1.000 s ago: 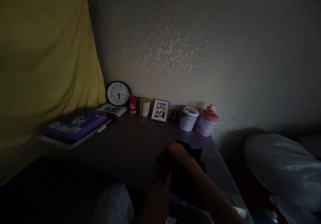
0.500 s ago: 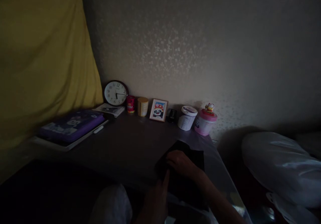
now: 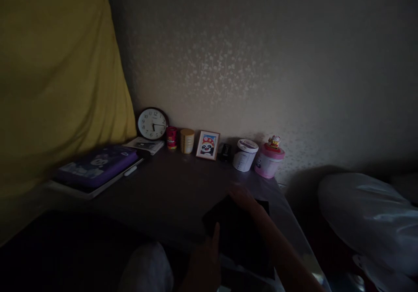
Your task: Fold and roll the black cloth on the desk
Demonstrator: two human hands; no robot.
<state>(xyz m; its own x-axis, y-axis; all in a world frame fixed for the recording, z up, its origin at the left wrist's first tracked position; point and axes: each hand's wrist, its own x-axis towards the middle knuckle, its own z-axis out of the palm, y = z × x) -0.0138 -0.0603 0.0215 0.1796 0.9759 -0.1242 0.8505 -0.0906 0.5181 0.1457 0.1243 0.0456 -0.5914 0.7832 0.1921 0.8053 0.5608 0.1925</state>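
A black piece of what looks like cloth (image 3: 241, 235) lies spread near the right front of the dark table; its folds are hard to make out in the dim light. Across its far edge rests my right hand (image 3: 241, 196), laid flat with the fingers pointing forward and left. My left hand (image 3: 205, 257) is at the near left side of the cloth, one finger stretched out onto it. The other fingers of that hand are lost in shadow.
Along the wall stand a clock (image 3: 153, 123), a red canister (image 3: 171, 138), a yellow canister (image 3: 187, 141), a framed panda picture (image 3: 208, 145), a white tub (image 3: 244, 155) and a pink tub (image 3: 268, 163) topped by a figurine (image 3: 274, 142). A purple case (image 3: 98, 166) lies left.
My right hand has slid forward and right over the cloth, its bent fingers flattening out. The cloth's raised far part now lies flatter. My left hand has stayed nearly in place.
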